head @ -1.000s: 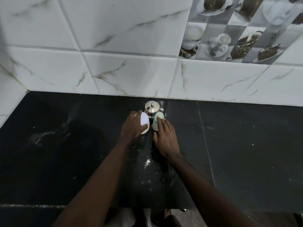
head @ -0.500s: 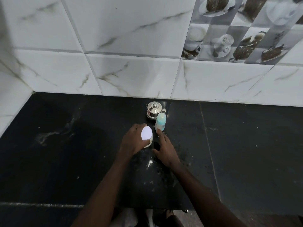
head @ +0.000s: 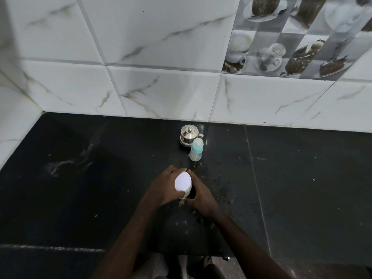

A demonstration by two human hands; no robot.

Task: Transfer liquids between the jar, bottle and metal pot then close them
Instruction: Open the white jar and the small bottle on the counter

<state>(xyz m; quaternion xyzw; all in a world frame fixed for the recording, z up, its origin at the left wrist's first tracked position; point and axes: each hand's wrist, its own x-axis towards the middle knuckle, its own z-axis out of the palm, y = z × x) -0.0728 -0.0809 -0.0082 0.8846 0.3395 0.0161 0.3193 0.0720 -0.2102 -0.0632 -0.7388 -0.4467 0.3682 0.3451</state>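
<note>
Head view: both hands wrap the jar (head: 186,189) at mid-worktop (head: 80,198). Left hand (head: 164,187) fingers curl round its white lid (head: 182,182); right hand (head: 201,195) fingers clasp its body. Bottle (head: 196,149), blue-capped, stands upright further back, just beside the lidded metal pot (head: 188,135) near the tiled wall (head: 161,87).

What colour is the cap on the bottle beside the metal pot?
Light blue, a domed cap on the bottle; the head view, the only one, shows it clearly.
</note>
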